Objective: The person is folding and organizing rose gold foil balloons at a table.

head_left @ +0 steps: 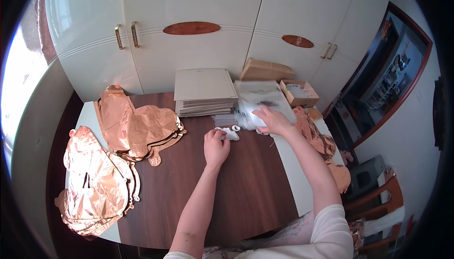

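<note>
My left hand rests on the dark wooden table with its fingers curled at the edge of a small white crumpled bundle. A small white ring-shaped roll lies just beyond that bundle. My right hand is closed on a clear plastic bag with white and dark patches, blurred by motion. Beneath the bag lies a larger pale, see-through packet with print on it. Thin pale strips are partly visible beside the bag.
A stack of grey-white cards stands at the back, beside a brown paper parcel and an open cardboard box. Flat rose-gold foil balloons cover the table's left side, and more foil balloons lie at the right edge.
</note>
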{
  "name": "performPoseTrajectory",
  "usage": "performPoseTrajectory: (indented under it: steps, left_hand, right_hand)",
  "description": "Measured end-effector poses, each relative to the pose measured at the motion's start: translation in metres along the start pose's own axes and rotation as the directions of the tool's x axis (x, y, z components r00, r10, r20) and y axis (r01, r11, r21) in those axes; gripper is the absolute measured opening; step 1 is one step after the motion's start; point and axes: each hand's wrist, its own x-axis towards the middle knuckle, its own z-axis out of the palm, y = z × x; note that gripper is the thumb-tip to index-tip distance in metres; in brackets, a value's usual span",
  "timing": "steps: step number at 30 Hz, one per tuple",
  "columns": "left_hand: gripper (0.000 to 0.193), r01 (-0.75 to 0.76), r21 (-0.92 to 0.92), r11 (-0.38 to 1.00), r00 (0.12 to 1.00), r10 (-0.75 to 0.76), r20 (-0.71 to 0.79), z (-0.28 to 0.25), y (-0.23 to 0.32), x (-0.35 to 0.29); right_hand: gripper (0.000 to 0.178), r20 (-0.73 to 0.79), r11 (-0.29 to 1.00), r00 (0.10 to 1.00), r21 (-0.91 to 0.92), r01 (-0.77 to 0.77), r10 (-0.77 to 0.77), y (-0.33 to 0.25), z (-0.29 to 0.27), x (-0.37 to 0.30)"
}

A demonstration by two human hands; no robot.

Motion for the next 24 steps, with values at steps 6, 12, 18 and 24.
performPoseTrajectory:
  steps: [6, 12, 18, 24]
  left_hand:
    - [0.015, -0.006, 0.005, 1.000, 1.000, 0.006, -0.008, -0.002, -0.002, 0.000]
    - [0.015, -0.021, 0.001, 1.000, 1.000, 0.021, -0.008, 0.001, 0.000, 0.001]
    - [0.015, -0.028, 0.017, 0.999, 0.999, 0.028, -0.015, -0.001, -0.002, 0.000]
    - [0.015, -0.027, 0.014, 1.000, 1.000, 0.027, -0.009, 0.000, 0.000, 0.001]
  right_hand:
    - [0.048, 0.045, 0.997, 0.996, 0.021, -0.075, 0.074, 0.004, -0.004, 0.002]
    - [0.033, -0.123, 0.973, 0.982, -0.200, 0.116, -0.142, 0.021, 0.020, -0.011]
    - [0.045, -0.164, 0.983, 0.980, -0.163, 0.087, -0.114, 0.007, 0.015, -0.011]
    - [0.046, -0.087, 0.994, 0.992, -0.076, 0.083, -0.089, 0.022, 0.020, -0.013]
